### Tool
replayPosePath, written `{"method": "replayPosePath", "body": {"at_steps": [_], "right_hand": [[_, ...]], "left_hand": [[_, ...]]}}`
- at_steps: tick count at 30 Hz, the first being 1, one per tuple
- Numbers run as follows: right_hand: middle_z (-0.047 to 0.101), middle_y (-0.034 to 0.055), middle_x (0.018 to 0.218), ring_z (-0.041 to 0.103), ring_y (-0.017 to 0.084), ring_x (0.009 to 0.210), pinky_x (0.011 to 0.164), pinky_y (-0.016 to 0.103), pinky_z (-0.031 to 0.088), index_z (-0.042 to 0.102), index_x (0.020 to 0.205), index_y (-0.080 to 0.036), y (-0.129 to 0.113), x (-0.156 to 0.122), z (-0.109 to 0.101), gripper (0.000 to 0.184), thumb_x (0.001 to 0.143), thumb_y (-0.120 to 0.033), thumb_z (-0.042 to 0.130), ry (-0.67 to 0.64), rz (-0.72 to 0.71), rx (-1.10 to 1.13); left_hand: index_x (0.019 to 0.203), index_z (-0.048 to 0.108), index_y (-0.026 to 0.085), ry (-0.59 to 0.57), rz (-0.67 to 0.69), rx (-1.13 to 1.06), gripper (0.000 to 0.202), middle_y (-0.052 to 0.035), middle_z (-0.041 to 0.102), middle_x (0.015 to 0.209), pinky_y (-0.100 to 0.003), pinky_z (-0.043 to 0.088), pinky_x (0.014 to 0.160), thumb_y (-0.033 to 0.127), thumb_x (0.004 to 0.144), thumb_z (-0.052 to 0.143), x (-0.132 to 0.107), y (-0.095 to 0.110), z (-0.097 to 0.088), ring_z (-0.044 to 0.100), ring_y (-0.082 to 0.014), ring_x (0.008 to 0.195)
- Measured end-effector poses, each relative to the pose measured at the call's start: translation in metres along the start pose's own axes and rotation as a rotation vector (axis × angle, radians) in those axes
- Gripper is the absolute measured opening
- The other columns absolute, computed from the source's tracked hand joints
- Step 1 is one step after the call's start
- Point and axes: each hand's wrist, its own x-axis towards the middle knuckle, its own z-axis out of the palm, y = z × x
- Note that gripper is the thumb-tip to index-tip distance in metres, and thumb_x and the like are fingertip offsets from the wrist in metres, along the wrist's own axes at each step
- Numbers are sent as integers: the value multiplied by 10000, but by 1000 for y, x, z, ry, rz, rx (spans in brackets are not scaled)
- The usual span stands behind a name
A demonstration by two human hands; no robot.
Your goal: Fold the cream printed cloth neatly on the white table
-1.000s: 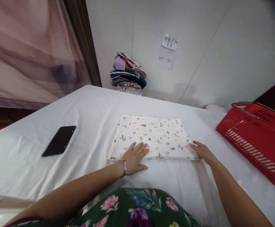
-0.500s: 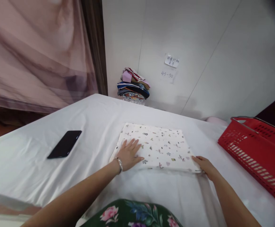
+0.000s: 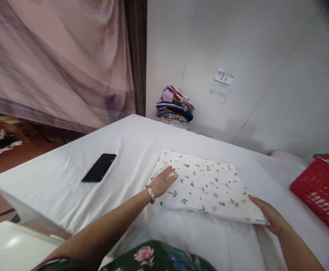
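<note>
A folded white cloth with small printed plants and shapes lies flat on the white-covered table. My left hand, with a bracelet at the wrist, is at the cloth's left side, fingers stretched out, holding nothing. At the near right corner, my right hand pinches the cloth's edge between thumb and fingers; the fingers underneath are hidden.
To the left lies a black phone. A red basket stands at the right edge. Behind the table's far edge is a stack of folded clothes against the wall. A white stool or chair is at lower left.
The view has swung left, so everything sits further right. My left hand's fingers have drawn closer together and turned more to the right. My right hand still holds the cloth's corner.
</note>
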Motion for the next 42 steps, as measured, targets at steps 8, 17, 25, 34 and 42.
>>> {"method": "replayPosePath", "body": {"at_steps": [8,17,25,34,42], "right_hand": [[691,98,936,655,209,722,572,252,503,568,1093,-172,-89,-22,45,437,685,-267,689,-94,-230,-86],[680,72,900,628,173,743,625,254,496,580,1103,-138,-145,-42,212,438,685,-243,659,-345,-425,-282],[543,-26,662,562,122,526,395,216,455,431,1280,-187,-41,-9,352,561,742,-261,574,-618,-397,-452],[583,16,856,569,119,697,578,248,506,521,1185,-202,-20,-27,319,393,797,-264,506,-519,-641,-442],[516,109,1253,415,244,1202,1019,453,334,538,1190,-184,-3,-37,290,363,845,-260,454,-220,-1178,-935]], "left_hand": [[1226,493,131,-82,-167,-637,610,-126,428,1355,-333,412,962,559,793,481,30,20,-5,463,-235,1183],[1224,450,134,-189,-294,-1134,626,-132,379,1384,-322,460,891,607,820,383,42,12,-19,493,-232,1149],[1122,502,126,-219,-412,-1283,730,-114,654,911,-374,504,628,720,771,265,30,-39,-40,638,-247,711],[891,583,113,-20,-345,-1084,290,-58,654,660,-292,500,610,282,671,672,32,-27,-27,624,-188,608],[926,612,119,212,-308,-672,274,-42,657,703,-276,491,622,125,653,581,30,-32,-38,610,-179,641]]}}
